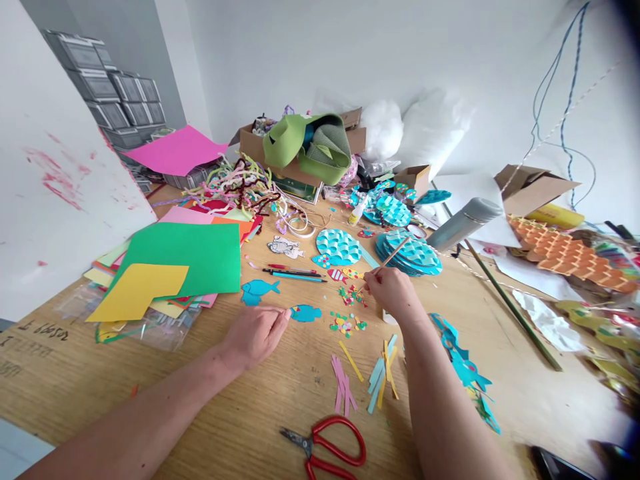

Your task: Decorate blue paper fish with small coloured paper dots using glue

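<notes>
Left hand (260, 333) pinches a blue fish (307, 313), right hand (393, 291) a stick (399, 251), each item partly hidden.

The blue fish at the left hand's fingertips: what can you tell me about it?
The blue fish looks like a flat paper cutout, its tail toward the picture's right, with small red and yellow marks near the other end. The left hand pinches that end; whether it lies fully on the table is unclear.

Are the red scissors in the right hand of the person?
No, the scissors lie on the table, while the right hand holds a thin stick.
</notes>
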The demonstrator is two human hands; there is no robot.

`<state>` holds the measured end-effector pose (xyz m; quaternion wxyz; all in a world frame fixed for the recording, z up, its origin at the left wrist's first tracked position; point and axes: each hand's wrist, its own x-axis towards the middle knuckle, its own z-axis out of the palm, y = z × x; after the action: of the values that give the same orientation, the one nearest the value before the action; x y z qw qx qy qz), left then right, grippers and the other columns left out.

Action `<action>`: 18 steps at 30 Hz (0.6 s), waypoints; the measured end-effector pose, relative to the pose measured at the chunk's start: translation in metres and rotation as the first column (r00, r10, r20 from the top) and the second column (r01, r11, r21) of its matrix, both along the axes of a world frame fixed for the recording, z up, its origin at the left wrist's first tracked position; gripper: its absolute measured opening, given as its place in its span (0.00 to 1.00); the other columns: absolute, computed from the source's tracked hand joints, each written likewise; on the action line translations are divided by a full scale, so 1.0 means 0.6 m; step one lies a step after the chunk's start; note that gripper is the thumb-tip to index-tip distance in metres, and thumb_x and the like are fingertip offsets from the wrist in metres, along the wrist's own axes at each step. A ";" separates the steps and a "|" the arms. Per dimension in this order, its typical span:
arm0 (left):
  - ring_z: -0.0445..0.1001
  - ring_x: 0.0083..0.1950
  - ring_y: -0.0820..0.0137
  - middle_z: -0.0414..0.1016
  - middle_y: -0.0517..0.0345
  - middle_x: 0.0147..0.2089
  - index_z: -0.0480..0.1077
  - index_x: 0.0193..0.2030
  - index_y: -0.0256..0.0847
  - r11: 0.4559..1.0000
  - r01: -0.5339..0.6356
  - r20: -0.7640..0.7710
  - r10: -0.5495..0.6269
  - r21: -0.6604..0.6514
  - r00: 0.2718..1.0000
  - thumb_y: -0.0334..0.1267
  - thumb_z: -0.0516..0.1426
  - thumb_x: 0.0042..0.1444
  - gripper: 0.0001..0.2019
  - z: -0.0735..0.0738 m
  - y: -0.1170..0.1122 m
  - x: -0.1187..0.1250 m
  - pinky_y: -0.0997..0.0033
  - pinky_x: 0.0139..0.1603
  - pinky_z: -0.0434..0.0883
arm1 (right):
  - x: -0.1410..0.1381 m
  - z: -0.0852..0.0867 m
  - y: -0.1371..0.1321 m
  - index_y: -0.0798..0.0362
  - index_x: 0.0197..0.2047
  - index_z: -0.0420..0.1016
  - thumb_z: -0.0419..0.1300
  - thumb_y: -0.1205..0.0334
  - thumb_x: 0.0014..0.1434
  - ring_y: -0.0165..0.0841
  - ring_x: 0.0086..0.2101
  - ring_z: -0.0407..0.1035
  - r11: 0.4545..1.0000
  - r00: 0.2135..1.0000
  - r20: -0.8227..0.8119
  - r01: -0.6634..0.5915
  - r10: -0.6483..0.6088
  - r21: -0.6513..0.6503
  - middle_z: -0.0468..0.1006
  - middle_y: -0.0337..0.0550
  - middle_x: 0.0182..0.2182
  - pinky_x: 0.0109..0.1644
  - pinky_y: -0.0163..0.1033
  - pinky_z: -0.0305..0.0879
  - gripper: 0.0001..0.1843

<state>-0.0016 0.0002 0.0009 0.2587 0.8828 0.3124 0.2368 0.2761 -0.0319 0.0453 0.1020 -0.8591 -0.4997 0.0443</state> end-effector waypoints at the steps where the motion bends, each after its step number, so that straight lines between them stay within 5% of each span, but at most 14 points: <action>1: 0.77 0.34 0.68 0.78 0.51 0.28 0.74 0.28 0.40 1.000 -0.001 0.001 0.001 -0.001 1.000 0.41 0.41 0.66 0.25 0.001 0.000 0.000 0.74 0.38 0.69 | 0.001 0.000 0.000 0.55 0.24 0.77 0.51 0.63 0.58 0.33 0.30 0.73 1.000 1.000 -0.006 0.005 -0.005 0.004 0.80 0.49 0.29 0.34 0.33 0.59 0.17; 11: 0.77 0.32 0.68 0.77 0.51 0.28 0.74 0.28 0.39 1.000 0.001 0.006 -0.001 -0.004 1.000 0.42 0.41 0.66 0.25 -0.002 0.000 0.000 0.74 0.37 0.69 | 0.010 0.019 -0.007 0.54 0.24 0.77 0.51 0.62 0.58 0.33 0.29 0.73 0.994 0.996 -0.070 0.065 -0.058 0.093 0.80 0.45 0.27 0.32 0.33 0.60 0.17; 18: 0.77 0.34 0.68 0.78 0.51 0.29 0.75 0.30 0.39 1.000 0.005 0.020 -0.005 0.000 1.000 0.42 0.41 0.66 0.24 -0.004 0.001 0.000 0.74 0.38 0.69 | 0.013 -0.008 -0.001 0.54 0.23 0.77 0.51 0.63 0.57 0.32 0.27 0.73 0.997 1.000 0.001 0.005 -0.005 0.072 0.80 0.47 0.25 0.31 0.32 0.60 0.17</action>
<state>-0.0018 0.0006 -0.0014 0.2625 0.8812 0.3075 0.2451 0.2841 -0.0323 0.0408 0.1326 -0.8561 -0.4989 0.0253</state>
